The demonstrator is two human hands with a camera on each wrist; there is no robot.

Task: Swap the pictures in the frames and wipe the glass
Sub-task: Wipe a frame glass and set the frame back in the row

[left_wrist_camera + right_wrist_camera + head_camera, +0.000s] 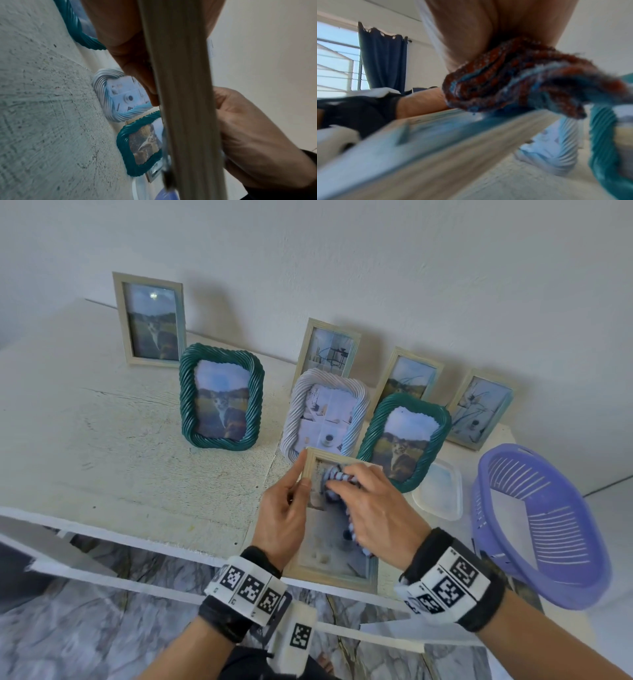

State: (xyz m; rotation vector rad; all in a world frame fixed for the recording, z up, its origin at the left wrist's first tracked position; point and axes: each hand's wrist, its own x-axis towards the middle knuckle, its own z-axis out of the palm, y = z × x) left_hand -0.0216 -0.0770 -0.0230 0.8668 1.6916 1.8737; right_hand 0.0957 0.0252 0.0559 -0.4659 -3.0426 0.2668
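A pale wooden picture frame (pixel 329 571) is held above the table's near edge, glass facing up. My left hand (pixel 286 508) grips its left rail, thumb on the front; the same rail (pixel 185 108) fills the left wrist view. My right hand (pixel 371 510) presses a bunched striped cloth (pixel 337 475) against the upper part of the glass. In the right wrist view the red-and-blue cloth (pixel 513 82) sits on the blurred frame (pixel 436 142). Much of the picture is hidden under both hands.
Several framed pictures stand on the white table (pixel 102 446): a dark green twisted frame (pixel 221 402), a white twisted frame (pixel 323 414), another green one (pixel 404 440), and plain wooden frames behind. A purple basket (pixel 537 525) and a clear lid (pixel 438 491) lie at the right.
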